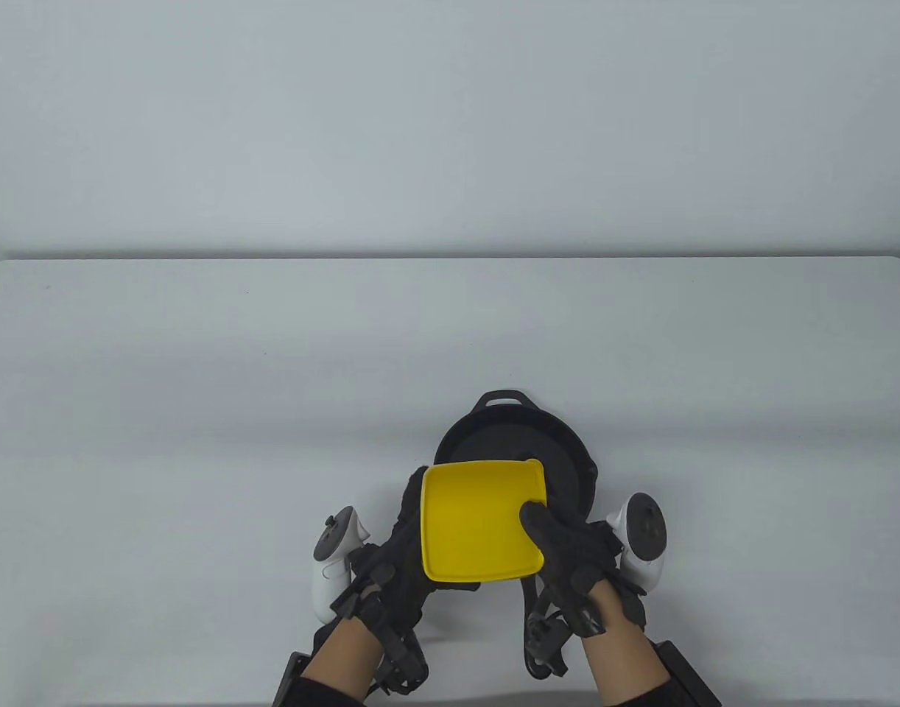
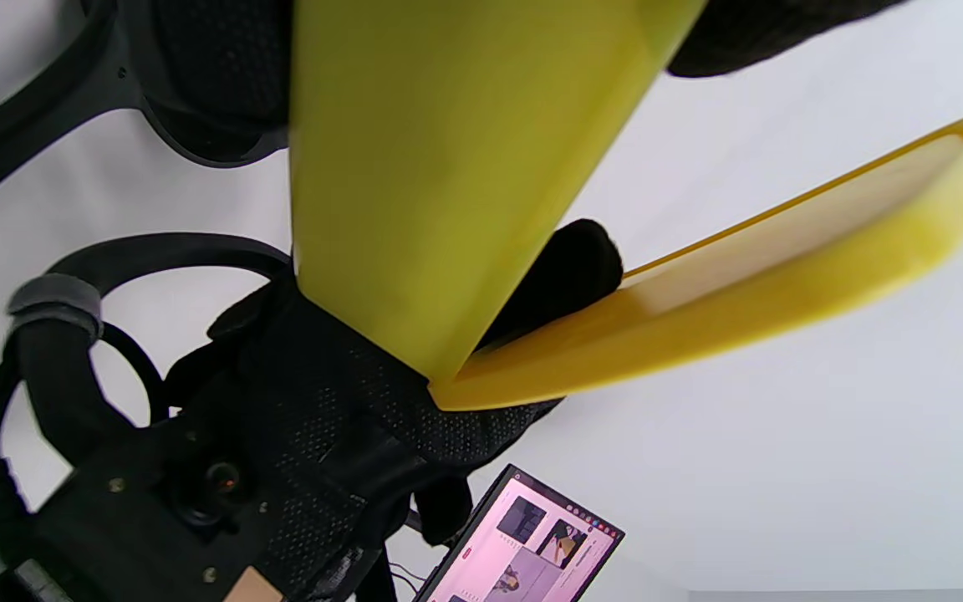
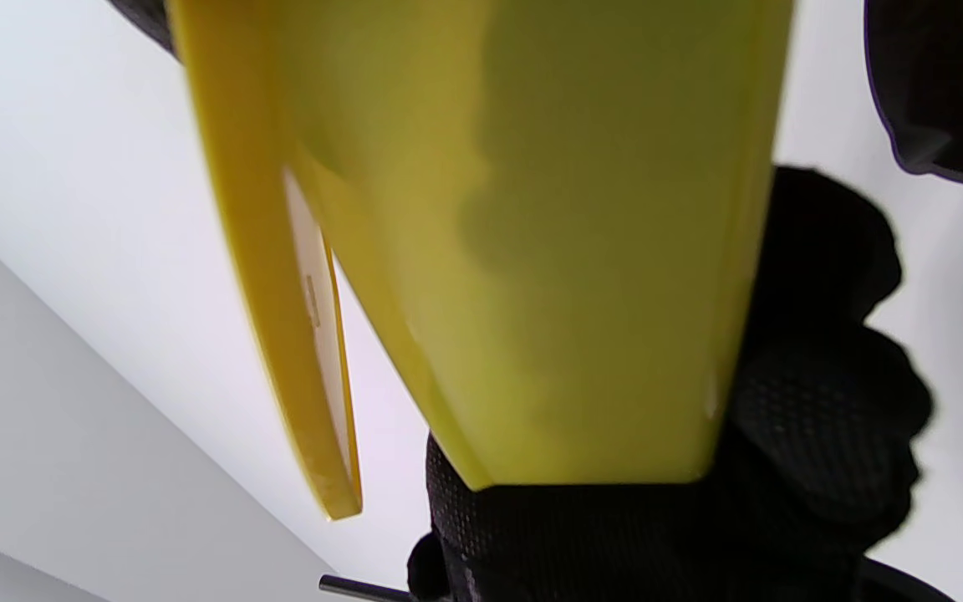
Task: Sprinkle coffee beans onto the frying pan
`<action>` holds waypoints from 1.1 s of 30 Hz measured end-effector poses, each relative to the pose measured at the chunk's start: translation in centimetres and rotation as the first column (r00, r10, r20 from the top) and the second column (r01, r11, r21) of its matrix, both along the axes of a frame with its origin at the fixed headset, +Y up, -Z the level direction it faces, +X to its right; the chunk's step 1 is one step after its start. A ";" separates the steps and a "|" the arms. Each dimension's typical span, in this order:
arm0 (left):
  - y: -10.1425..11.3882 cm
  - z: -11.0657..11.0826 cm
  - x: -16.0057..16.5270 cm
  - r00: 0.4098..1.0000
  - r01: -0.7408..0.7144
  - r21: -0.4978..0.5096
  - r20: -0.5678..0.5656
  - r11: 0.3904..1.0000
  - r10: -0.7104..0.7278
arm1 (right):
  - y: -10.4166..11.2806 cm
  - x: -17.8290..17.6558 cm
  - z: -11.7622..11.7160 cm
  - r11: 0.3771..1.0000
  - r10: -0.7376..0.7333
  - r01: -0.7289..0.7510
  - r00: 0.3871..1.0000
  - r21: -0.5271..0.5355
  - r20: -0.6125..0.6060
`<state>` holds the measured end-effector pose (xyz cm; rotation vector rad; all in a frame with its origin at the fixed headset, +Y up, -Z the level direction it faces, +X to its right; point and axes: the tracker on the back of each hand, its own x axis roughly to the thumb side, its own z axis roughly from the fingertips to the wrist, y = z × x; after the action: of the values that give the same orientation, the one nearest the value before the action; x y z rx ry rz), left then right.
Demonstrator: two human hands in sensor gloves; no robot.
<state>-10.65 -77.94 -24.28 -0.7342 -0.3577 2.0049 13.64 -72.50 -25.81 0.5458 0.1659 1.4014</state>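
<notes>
A yellow square container is held above the near side of a black frying pan with a loop handle at its far end. In the table view only the container's yellow lid shows. My left hand grips the container body from the left. My right hand pinches the lid's right edge, thumb on top. In both wrist views the lid stands lifted away from the body along one side. No coffee beans are visible.
The white table stretches to the left, right and far side of the pan. A laptop screen shows at the bottom of the left wrist view. Black cables lie by my right wrist.
</notes>
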 end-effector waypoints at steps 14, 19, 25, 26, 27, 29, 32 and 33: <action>-0.4 -0.3 -2.2 0.938 0.171 -0.022 -0.304 0.985 -0.170 | 1.8 14.3 -1.7 0.876 0.432 -0.447 0.559 -0.181 0.708; -0.4 -0.1 -2.8 0.923 0.206 -0.024 -0.327 0.978 -0.202 | 0.3 15.3 -1.3 0.672 0.653 -0.640 0.275 -0.372 0.706; -0.4 0.1 -3.1 0.922 0.197 -0.038 -0.332 0.980 -0.198 | -2.2 15.6 -1.5 0.574 0.759 -0.611 0.149 -0.545 0.633; -0.4 0.1 -3.1 0.921 0.200 -0.038 -0.334 0.979 -0.201 | -2.5 15.8 -1.5 0.547 0.773 -0.627 0.123 -0.555 0.623; -0.3 0.2 -3.0 0.918 0.204 -0.041 -0.338 0.978 -0.206 | -2.8 16.0 -1.4 0.527 0.774 -0.624 0.073 -0.576 0.629; -0.3 0.2 -2.9 0.918 0.208 -0.046 -0.336 0.977 -0.212 | -3.2 16.6 -1.2 0.506 0.778 -0.622 0.030 -0.598 0.627; -0.4 0.2 -2.6 0.919 0.215 -0.046 -0.328 0.976 -0.218 | -3.1 17.6 -1.0 0.460 0.783 -0.617 -0.057 -0.638 0.619; -0.4 0.2 -2.6 0.919 0.216 -0.044 -0.327 0.975 -0.218 | -3.1 17.8 -1.0 0.457 0.781 -0.613 -0.069 -0.644 0.620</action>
<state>-13.22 -78.36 -24.08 -0.4083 -0.0664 1.8744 31.46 -75.63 -26.82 -0.7172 -0.4076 2.5585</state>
